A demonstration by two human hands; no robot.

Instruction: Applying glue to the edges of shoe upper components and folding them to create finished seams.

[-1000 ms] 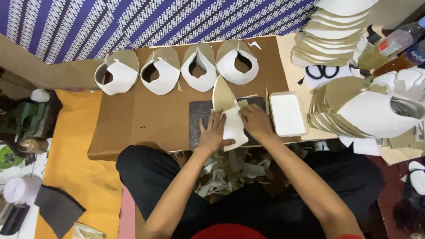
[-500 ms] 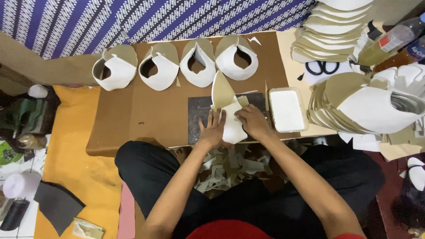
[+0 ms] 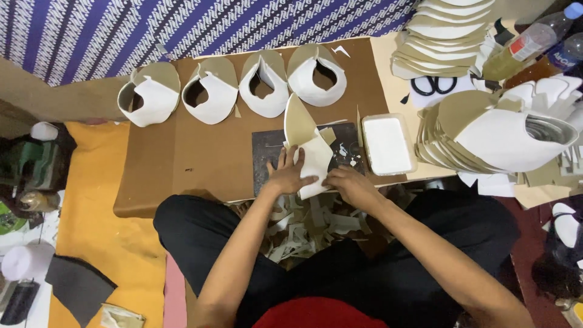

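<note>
Head view: both hands [image 3: 322, 179] press the white shoe upper [image 3: 314, 159] between them.

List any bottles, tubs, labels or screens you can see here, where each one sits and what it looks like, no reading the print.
Plastic bottle: top right corner, lying tilted, yellowish liquid, blue cap, red and white label band.
Second bottle: right edge beside the first, mostly cut off, dark blue label.
Shallow tub: on the board, right of the hands, rectangular, clear rim, white inside.
No screens or signs in view.
</note>
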